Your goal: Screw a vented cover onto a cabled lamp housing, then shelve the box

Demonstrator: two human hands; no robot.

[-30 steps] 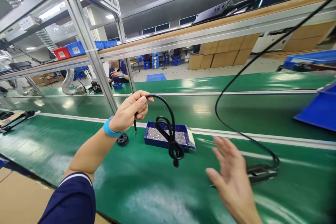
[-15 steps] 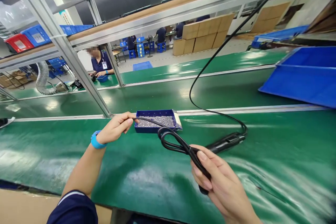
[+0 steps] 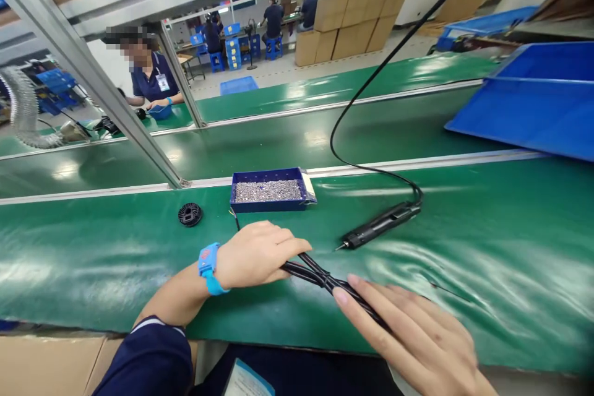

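Observation:
A folded bundle of black cable (image 3: 318, 273), tied at its middle, stretches between my two hands above the green bench mat. My left hand (image 3: 257, 253), wearing a blue wrist strap (image 3: 211, 267), is closed around the bundle's left end. A cable end with thin bare-coloured wires (image 3: 233, 215) sticks out beyond it. At the other end, my right hand (image 3: 413, 328) has the cable between its thumb and nearly straight fingers. Behind my hands lies a black electric screwdriver (image 3: 380, 226), bit pointing left. A dark blue box (image 3: 266, 205) of small silvery metal parts sits farther back.
A round black ribbed part (image 3: 190, 215) lies left of the box. The screwdriver's cord (image 3: 331, 136) hangs from above. A metal post (image 3: 116, 86) rises at left, a large blue bin (image 3: 533, 105) stands at right. Across the line, a person (image 3: 155, 77) sits working.
My left hand has moved right and down from the cable's far end onto the bundle. My right hand's fingers have straightened along it. The view has tilted down, uncovering the round black part.

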